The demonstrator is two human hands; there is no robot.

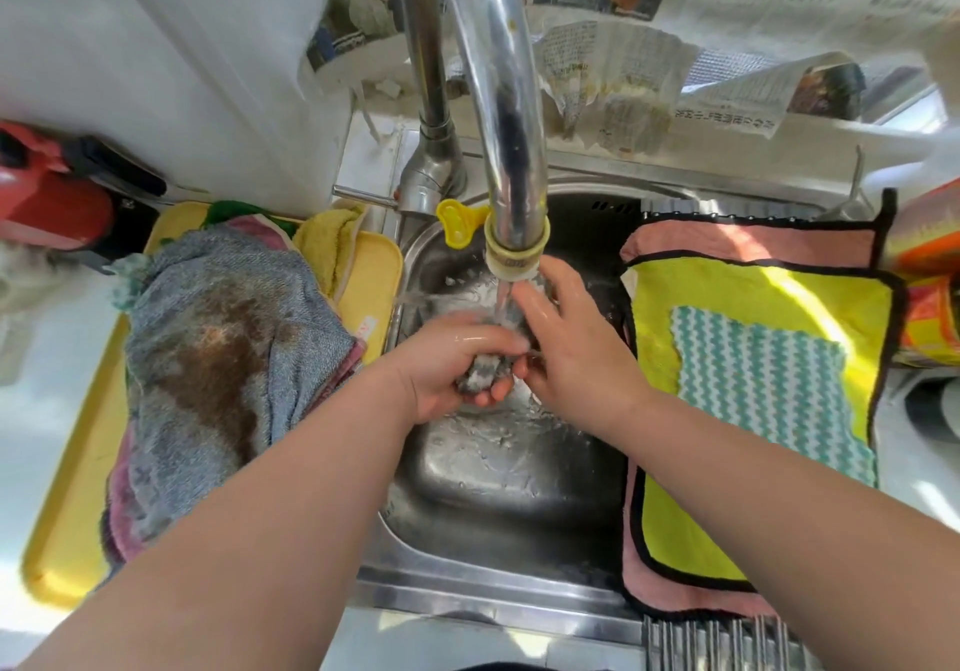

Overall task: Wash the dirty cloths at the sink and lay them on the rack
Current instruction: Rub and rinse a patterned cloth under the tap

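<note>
Water runs from the steel faucet (511, 161) into the steel sink (514, 483). Under the stream, my left hand (449, 363) grips a bunched grey cloth (483, 371). My right hand (566, 337) holds the same cloth from the right, fingers over its top in the water. Most of that cloth is hidden between my hands. On the rack (717, 642) over the sink's right side lie a pink cloth (748, 244), a yellow cloth (727, 285) and a teal-and-white zigzag cloth (753, 389).
A yellow tray (67, 514) at the left carries a pile of dirty cloths, topped by a grey one with a brown stain (218, 358). A red object (47, 202) stands behind it. Newspaper (623, 72) lines the ledge behind the faucet. Orange packaging (930, 280) sits at the far right.
</note>
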